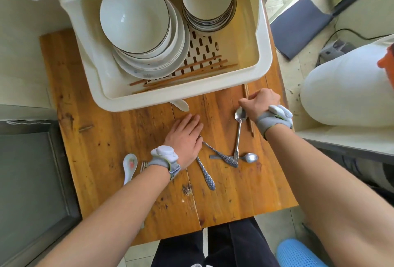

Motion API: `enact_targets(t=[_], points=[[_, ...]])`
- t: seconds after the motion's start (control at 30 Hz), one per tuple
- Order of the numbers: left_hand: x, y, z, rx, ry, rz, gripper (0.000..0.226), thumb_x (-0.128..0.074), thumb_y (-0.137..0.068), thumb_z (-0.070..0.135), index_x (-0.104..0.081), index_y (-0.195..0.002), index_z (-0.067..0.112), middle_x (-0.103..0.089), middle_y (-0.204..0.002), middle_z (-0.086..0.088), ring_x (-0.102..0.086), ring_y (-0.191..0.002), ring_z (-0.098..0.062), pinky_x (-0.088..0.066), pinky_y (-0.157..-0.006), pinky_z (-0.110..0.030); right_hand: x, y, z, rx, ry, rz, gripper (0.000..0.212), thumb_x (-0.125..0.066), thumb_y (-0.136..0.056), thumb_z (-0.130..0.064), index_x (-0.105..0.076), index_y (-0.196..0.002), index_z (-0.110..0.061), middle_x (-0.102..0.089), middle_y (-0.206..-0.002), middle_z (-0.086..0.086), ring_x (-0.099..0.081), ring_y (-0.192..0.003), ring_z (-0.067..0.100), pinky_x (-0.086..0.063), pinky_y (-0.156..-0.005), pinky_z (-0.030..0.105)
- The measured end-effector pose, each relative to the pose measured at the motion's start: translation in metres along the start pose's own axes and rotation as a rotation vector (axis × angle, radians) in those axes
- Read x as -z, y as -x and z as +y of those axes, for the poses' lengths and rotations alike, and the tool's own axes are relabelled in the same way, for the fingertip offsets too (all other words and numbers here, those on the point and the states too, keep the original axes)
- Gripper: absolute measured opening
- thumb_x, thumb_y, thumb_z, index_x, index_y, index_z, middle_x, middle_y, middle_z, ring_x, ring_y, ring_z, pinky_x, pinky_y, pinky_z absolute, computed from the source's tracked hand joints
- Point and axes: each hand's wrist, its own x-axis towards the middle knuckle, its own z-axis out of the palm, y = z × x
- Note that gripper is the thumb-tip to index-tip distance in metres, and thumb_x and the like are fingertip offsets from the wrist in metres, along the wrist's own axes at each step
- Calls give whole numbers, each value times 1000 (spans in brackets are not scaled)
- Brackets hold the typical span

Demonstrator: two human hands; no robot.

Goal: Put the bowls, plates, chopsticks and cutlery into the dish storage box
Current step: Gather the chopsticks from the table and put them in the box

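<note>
right hand [259, 102] is curled down over a pair of chopsticks [251, 126] at the table's [106, 138] right edge, next to a long steel spoon [239, 130], though whether the fingers have closed on the sticks can't be told; left hand [185, 138] lies flat and open on the wood, holding nothing. chopsticks look light, stiff and thin, likely to roll, so pinch both together near mid-length. remaining steel cutlery [223, 157] looks slick, ceramic spoon [129, 166] chippable; storage box [264, 62] already has bowls, plates, chopsticks.
</note>
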Motion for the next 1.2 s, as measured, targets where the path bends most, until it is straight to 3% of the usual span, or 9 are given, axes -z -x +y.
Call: enact_targets(t=[0.1, 0.23, 0.33, 0.5, 0.6, 0.77, 0.93, 1.07, 1.2], points=[[4, 0, -1, -3, 1, -56, 51, -32, -100, 39, -39, -146, 20, -25, -159, 3, -15, -149, -19, -13, -119, -39, 3, 6, 3, -8, 14, -19, 12, -70, -75, -26, -71, -74, -14, -68, -79, 6, -55, -62, 18, -43, -58, 26], [11, -2, 1, 19, 41, -90, 50, -31, -101, 40, -36, -148, 22, -19, -161, 6, -8, -149, -16, -13, -120, -37, 0, 8, 8, 15, -15, 78, 43, -69, -80, -41, -57, -110, -12, -55, -110, 9, -51, -85, 21, -43, -75, 33], [12, -4, 3, 47, 96, -91, 48, -33, -101, 39, -40, -145, 22, -20, -160, 7, -9, -149, -15, -15, -120, -37, -6, 5, 10, 20, -8, 116, 52, -69, -84, -43, -50, -121, -11, -49, -121, 12, -54, -94, 27, -39, -79, 34], [10, -5, 1, 72, 121, -38, 46, -34, -100, 38, -46, -142, 23, -26, -158, 9, -14, -148, -13, -20, -118, -36, -10, -2, 11, 87, 49, 76, 30, -63, -90, -46, -71, -97, -18, -62, -106, 7, -52, -81, 19, -38, -71, 29], [8, -4, 2, 79, 127, -29, 45, -36, -100, 38, -47, -141, 23, -28, -157, 10, -16, -148, -12, -22, -117, -35, -10, -4, 10, 65, 27, 25, 23, -66, -86, -39, -69, -84, -16, -66, -86, 4, -59, -76, 22, -43, -66, 29], [12, -5, 1, 58, 154, -41, 46, -38, -99, 38, -46, -142, 23, -26, -158, 9, -14, -148, -12, -21, -117, -35, -8, -6, 5, -22, 21, -26, 28, -74, -76, -37, -65, -68, -12, -60, -66, 4, -48, -53, 17, -36, -49, 23], [18, -5, 2, 57, 174, -69, 43, -41, -98, 35, -53, -136, 18, -33, -156, 3, -21, -146, -17, -26, -117, -40, 7, 8, 12, -46, 7, 18, 23, -72, -81, -34, -68, -87, -12, -63, -83, 5, -57, -72, 22, -45, -67, 29], [44, 12, 9, -19, 191, 233, 33, -47, -91, 26, -71, -109, 13, -64, -125, -5, -56, -119, -25, -50, -93, -44, 26, 35, 24, -74, -96, 112, 34, -70, -83, -37, -67, -108, -14, -69, -99, 5, -54, -80, 18, -40, -73, 26], [77, 34, 6, -37, 106, 509, 28, -54, -89, 25, -67, -110, 13, -62, -114, -6, -56, -106, -25, -46, -86, -39, 45, 69, 19, -7, -264, 233, 35, -69, -85, -36, -66, -113, -15, -68, -97, 1, -60, -90, 19, -45, -84, 28]])
